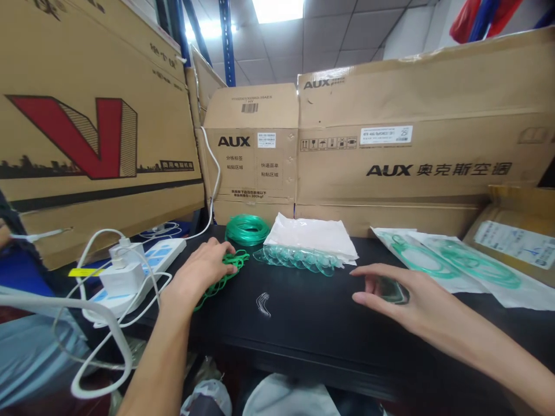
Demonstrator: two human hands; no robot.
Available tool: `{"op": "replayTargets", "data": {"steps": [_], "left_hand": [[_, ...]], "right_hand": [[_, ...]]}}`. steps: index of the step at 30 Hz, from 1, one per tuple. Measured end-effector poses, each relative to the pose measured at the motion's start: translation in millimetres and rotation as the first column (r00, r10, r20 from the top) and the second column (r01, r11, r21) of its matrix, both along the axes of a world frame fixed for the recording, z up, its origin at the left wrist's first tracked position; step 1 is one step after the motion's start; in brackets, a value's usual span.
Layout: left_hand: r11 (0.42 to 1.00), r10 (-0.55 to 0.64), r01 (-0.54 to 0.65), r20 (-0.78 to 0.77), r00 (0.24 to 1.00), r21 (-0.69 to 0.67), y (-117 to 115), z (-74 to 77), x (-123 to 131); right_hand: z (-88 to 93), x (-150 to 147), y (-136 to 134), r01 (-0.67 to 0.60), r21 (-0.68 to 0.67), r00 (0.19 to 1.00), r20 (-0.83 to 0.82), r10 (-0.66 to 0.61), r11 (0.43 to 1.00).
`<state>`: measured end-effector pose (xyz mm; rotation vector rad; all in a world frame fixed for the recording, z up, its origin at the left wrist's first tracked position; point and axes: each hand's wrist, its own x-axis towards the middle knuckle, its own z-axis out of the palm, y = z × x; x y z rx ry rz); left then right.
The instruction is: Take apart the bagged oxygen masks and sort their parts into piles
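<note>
My left hand (206, 264) is over a loose pile of green elastic cords (223, 284), its thumb and fingers curled around some strands. On the right, my right hand (396, 286) is raised above the black table with its fingers bent. A clear green plastic mask (392, 290) sits in its palm, partly hidden by the thumb and fingers. Between the hands, a row of nested clear green masks (299, 260) lies in front of a white plastic bag (310, 236). Several thin silvery strips (263, 304) lie on the table (303, 323).
A coil of green tubing (247, 230) stands behind the cords. White pouches (451, 263) with green tubing lie at the right by a cardboard box (515, 231). A power strip (160, 254) with white cables (117, 335) is at the left. Cardboard panels (255, 162) wall the back.
</note>
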<state>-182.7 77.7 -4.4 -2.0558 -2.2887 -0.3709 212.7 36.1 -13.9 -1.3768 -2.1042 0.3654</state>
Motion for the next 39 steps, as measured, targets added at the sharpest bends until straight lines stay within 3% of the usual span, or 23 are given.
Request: {"op": "replayTargets", "data": {"steps": [3, 5, 7, 9, 11, 13, 16, 20, 23, 26, 34, 39], "left_hand": [[0.987, -0.078, 0.071, 0.043, 0.996, 0.141, -11, 12.0, 12], [0.947, -0.253, 0.214, 0.147, 0.956, 0.240, -22, 19.2, 35], [0.881, -0.460, 0.395, 0.285, 0.841, 0.260, -33, 22.0, 69], [0.765, -0.638, 0.603, 0.402, 0.657, 0.228, -43, 18.8, 107], [0.662, -0.713, 0.717, 0.479, 0.512, 0.219, -50, 10.9, 140], [0.607, -0.749, 0.762, 0.482, 0.454, 0.226, -51, 1.6, 163], [0.601, -0.767, 0.754, 0.459, 0.449, 0.265, -45, -6.7, 173], [0.628, -0.759, 0.683, 0.488, 0.432, 0.372, -35, -3.1, 161], [0.643, -0.748, 0.641, 0.523, 0.408, 0.420, -31, 1.6, 153], [0.671, -0.723, 0.606, 0.560, 0.405, 0.428, -30, 2.8, 152], [0.697, -0.661, 0.599, 0.678, 0.322, 0.395, -33, 2.9, 155], [0.659, -0.625, 0.680, 0.737, 0.256, 0.322, -32, 6.3, 149]], "right_hand": [[-6.6, -3, 5, -0.053, -0.028, 0.998, 0.037, 0.054, 0.998], [-10.1, -6, 7, -0.076, -0.043, 0.996, 0.038, 0.078, 0.996], [-12.6, -11, 8, -0.084, -0.057, 0.996, 0.037, 0.086, 0.995], [-14.9, -16, 7, -0.097, -0.054, 0.995, 0.024, 0.099, 0.994], [-17.0, -20, 4, -0.132, -0.038, 0.991, -0.005, 0.132, 0.991], [-17.6, -24, 2, -0.170, -0.022, 0.985, -0.045, 0.169, 0.985], [-14.0, -26, 0, -0.209, -0.023, 0.970, -0.128, 0.205, 0.978], [-5.9, -24, 4, -0.177, -0.082, 0.939, -0.311, 0.144, 0.981], [-3.7, -24, 7, -0.262, -0.199, 0.863, -0.485, 0.137, 0.944], [-3.0, -27, 6, -0.327, -0.206, 0.780, -0.610, 0.140, 0.922], [12.0, -26, -3, -0.154, -0.110, 0.838, -0.541, 0.071, 0.982], [14.8, -22, -3, -0.133, -0.125, 0.831, -0.555, 0.042, 0.983]]}}
